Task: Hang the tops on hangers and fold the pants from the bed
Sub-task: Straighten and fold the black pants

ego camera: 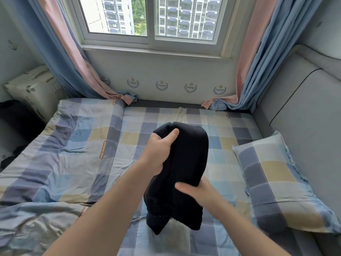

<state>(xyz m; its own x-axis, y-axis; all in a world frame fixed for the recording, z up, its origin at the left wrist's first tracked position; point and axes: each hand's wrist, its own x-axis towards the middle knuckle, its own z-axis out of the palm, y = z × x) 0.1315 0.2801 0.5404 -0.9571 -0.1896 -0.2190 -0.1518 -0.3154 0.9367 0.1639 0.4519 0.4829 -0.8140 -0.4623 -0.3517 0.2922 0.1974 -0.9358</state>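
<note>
Folding step, by appearance: a dark garment [186, 154] — probably pants, doubled over — held above the middle of the bed [73, 145], the left hand [160, 150] with its grip clenched on the far fold, the right hand [199, 193] pinching the near part; next it needs laying flat and squaring.

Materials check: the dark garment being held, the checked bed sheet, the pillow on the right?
Dark garment: soft matte fabric, perhaps thick cotton or knit; it hangs limp and bunches where the left hand and right hand grip it; weave not visible. Checked sheet: thin woven cloth, probably cotton, matte, finely creased. Pillow: same checked cover, puffed, so soft-filled.
</note>
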